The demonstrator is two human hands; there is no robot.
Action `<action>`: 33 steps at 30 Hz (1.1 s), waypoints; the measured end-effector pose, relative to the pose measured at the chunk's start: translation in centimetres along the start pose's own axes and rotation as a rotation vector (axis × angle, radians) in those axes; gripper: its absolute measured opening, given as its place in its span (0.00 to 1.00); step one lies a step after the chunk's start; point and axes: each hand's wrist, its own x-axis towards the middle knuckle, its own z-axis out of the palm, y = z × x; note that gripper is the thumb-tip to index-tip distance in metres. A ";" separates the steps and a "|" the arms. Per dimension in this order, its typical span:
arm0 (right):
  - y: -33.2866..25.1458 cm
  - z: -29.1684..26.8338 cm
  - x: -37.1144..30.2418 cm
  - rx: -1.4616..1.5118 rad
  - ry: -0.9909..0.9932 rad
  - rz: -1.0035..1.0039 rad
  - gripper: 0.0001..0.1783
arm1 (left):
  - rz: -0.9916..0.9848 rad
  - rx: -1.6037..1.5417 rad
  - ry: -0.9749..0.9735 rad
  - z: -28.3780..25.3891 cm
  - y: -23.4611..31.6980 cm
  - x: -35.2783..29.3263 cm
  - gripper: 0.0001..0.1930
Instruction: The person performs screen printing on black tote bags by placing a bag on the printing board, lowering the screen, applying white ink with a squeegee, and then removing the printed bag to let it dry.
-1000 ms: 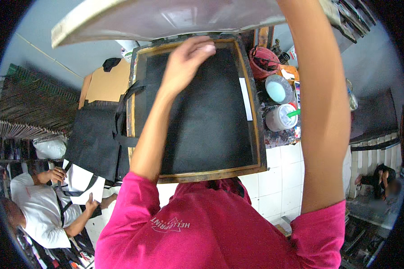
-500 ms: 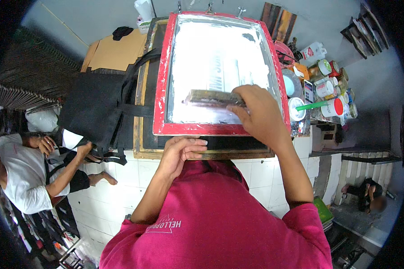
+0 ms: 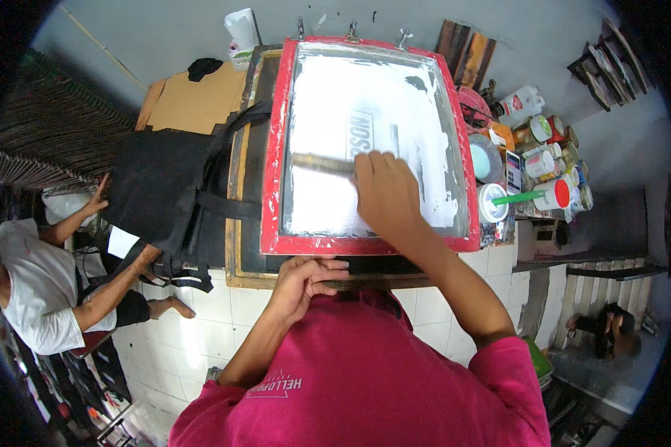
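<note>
My right hand (image 3: 388, 195) is closed on one end of a squeegee (image 3: 322, 163), a worn wooden bar lying crosswise over a printing screen. The screen has a red frame (image 3: 466, 179), and its mesh (image 3: 324, 97) is coated with white ink. Dark mirrored lettering shows through the mesh just beyond the squeegee. My left hand (image 3: 306, 287) is at the near edge, below the red frame, its bent fingers slightly apart over the black fabric and wooden border (image 3: 240, 253). Whether the fingertips press on the fabric is hard to see.
A black bag (image 3: 156, 190) with straps lies to the left, where a co-worker (image 3: 41, 287) in a white shirt has both hands near it. Cardboard (image 3: 194, 100) lies behind. On the right stand several ink tubs, a white tub (image 3: 492, 203) with a green-handled tool, and a phone (image 3: 513, 170).
My right hand has slid the squeegee across the mesh, away from me and leftward. The co-worker's farther hand has come up to the black bag's edge. The view has shifted slightly.
</note>
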 end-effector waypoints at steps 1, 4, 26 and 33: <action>1.0 1.2 1.2 -0.036 0.015 0.017 0.07 | -0.006 -0.008 -0.001 -0.1 -0.1 0.0 0.17; 4.7 3.8 5.8 -0.133 0.052 0.040 0.11 | -0.034 -0.070 0.008 -0.1 0.0 0.1 0.16; 13.4 6.3 15.3 -0.042 -0.059 0.038 0.20 | 1.349 1.367 0.307 4.2 22.3 19.6 0.20; 12.3 6.2 11.9 -0.045 -0.045 -0.004 0.18 | 1.010 1.576 0.200 4.2 22.6 19.3 0.15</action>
